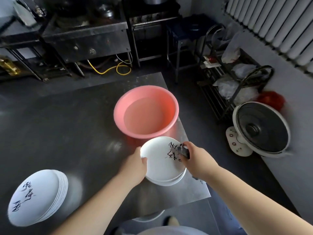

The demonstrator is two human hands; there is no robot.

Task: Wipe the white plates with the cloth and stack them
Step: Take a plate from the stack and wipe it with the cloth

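Note:
A white plate (159,163) with black brush lettering tops a short pile near the right edge of the steel table (67,133). My left hand (135,164) grips its left rim, thumb on the upper face. My right hand (194,156) holds a dark grey cloth (183,150) pressed on the plate's right side, over the lettering. A taller stack of white plates (36,195) with the same lettering sits at the table's front left.
A pink basin (118,116) holding water stands just behind the plate. Off the table's right edge are a white floor fan (260,128) and a black wire rack (220,92) with bags. A steel stove counter (84,34) runs along the back.

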